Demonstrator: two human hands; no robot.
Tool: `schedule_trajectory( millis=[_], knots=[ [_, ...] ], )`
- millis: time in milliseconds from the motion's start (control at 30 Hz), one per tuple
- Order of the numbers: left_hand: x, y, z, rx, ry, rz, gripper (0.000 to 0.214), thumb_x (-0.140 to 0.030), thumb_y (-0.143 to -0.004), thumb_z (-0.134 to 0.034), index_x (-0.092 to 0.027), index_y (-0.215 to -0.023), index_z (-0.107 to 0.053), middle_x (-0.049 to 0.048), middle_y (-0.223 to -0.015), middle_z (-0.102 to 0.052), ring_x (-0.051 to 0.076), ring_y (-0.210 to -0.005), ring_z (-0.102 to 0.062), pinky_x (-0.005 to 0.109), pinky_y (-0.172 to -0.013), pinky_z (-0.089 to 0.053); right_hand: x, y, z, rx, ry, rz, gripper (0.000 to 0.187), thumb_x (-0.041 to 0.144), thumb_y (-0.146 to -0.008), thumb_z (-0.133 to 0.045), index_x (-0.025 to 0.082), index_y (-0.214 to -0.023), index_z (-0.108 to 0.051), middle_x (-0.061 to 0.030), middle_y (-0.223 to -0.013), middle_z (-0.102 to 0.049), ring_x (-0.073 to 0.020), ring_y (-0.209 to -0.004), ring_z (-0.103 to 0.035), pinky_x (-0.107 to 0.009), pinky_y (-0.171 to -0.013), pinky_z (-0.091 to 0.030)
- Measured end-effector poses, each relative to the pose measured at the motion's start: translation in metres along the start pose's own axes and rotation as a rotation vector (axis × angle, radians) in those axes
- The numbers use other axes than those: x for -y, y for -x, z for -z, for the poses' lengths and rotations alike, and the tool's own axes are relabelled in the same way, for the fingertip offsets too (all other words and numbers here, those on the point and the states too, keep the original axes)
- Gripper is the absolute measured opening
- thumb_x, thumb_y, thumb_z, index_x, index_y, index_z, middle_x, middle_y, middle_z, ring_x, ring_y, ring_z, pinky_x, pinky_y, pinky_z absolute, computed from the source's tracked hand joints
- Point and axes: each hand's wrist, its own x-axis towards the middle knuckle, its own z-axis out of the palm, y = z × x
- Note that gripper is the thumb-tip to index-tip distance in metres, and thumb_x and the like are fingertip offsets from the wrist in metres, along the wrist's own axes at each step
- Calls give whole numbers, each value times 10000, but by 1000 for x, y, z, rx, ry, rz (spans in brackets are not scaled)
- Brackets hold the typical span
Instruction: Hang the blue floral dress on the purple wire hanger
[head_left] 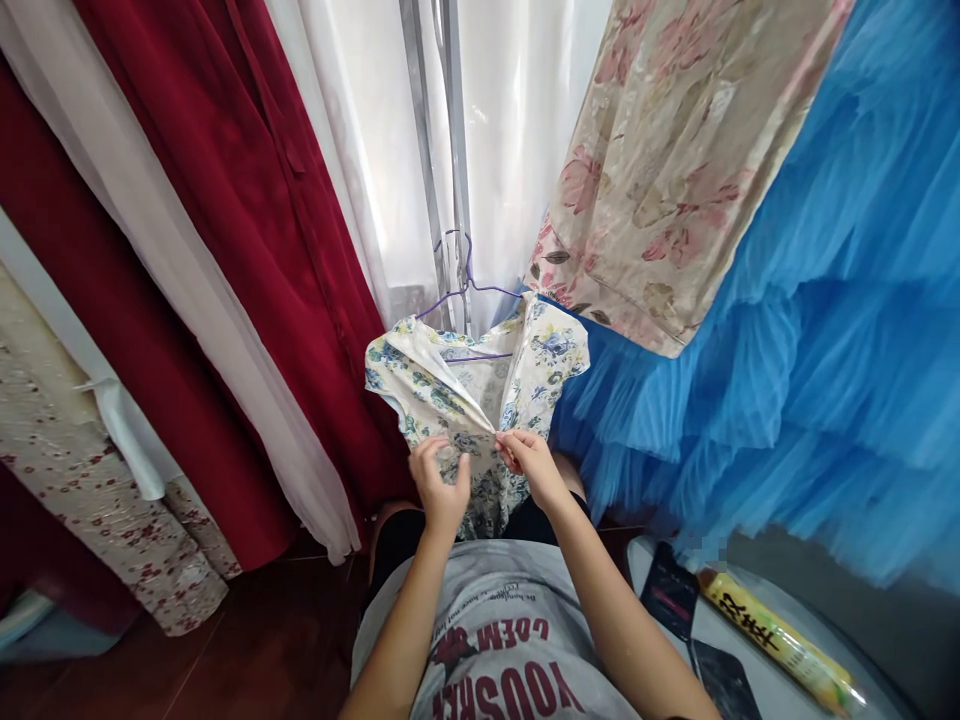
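A white dress with blue and yellow-green flowers (551, 385) hangs in front of me on a thin purple hanger (468, 275). Its front or back is parted in a long V, from the shoulders down to my right hand (531, 462). The fingertips of that hand are pinched at the bottom of the V; whether they grip a zip pull or only the fabric edge is too small to tell. My left hand (441, 485) lies against the dress just to the left, thumb and fingers apart. The lower part of the dress falls between my knees.
Dark red curtains (217, 200) hang at left, white fabric (367, 130) behind the hanger. To the right are a floral cloth panel (660, 170) and blue ruffled tulle (825, 330). A yellow-labelled bottle (784, 640) and a dark phone-like object (670, 592) lie on a pale surface (731, 640).
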Motion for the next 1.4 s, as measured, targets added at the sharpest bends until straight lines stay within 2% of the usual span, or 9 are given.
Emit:
schedule_trajectory(
  millis=[100,333,567,733,833,967,1133,1267,1400],
  knots=[
    [-9,1,-20,368,28,0,200,-221,-886,-635,-222,-1076,-574,77,-997,-678,236,-982,-653,351,-889,-509,7,2,-1,58,24,-21,341,483,-773,-693,165,-653,-663,44,-444,-475,-79,-408,-314,-250,-450,-185],
    [-31,-20,-30,677,-39,112,113,-159,-835,-609,-230,-923,-611,54,-800,-649,261,-808,-664,340,-824,-471,55,-36,6,-4,89,29,310,419,-725,-744,144,-597,-683,36,-415,-481,-60,-376,-299,-243,-404,-179],
    [-44,-30,-19,660,140,230,223,-142,-656,-780,-233,-798,-633,31,-619,-553,325,-776,-666,448,-1008,-437,147,-112,-26,-23,-45,112,232,281,-767,-723,145,-612,-617,61,-462,-447,-37,-386,-279,-211,-371,-168],
    [-32,-43,-16,715,185,229,222,-215,-638,-835,-254,-661,-618,5,-542,-550,249,-603,-609,373,-875,-504,168,-121,-32,21,-87,164,196,261,-824,-684,133,-684,-636,52,-501,-483,-38,-403,-316,-192,-374,-190],
    [-36,-89,-14,655,228,193,75,-240,-752,-767,-249,-804,-714,39,-683,-675,235,-638,-614,337,-794,-498,161,-112,-26,59,-42,188,201,291,-839,-682,134,-716,-657,41,-501,-505,-49,-409,-360,-190,-389,-225],
    [-56,-174,-18,404,161,-73,370,-261,-955,-566,-245,-1321,-617,40,-852,-708,214,-737,-632,321,-792,-472,154,-104,-24,87,37,239,234,330,-856,-673,150,-710,-644,28,-489,-526,-62,-404,-377,-197,-404,-237],
    [-76,-230,-28,480,0,-357,189,-256,-990,-522,-185,-1000,-697,55,-888,-709,210,-809,-645,294,-778,-451,147,-112,-25,82,107,369,284,409,-844,-683,169,-698,-640,28,-491,-538,-76,-420,-379,-219,-428,-258],
    [-76,-245,-24,325,129,-286,192,-286,-999,-529,-175,-917,-662,28,-793,-687,173,-765,-649,259,-742,-447,120,-122,-21,0,246,398,295,389,-800,-694,188,-604,-605,34,-458,-520,-94,-444,-396,-237,-461,-276],
    [-42,-271,-2,-8,377,51,145,-245,-956,-600,-155,-854,-648,3,-741,-657,134,-747,-630,222,-740,-453,86,-113,-19,18,257,334,269,352,-781,-649,179,-576,-628,33,-440,-513,-97,-433,-390,-245,-467,-278]
  ],
)
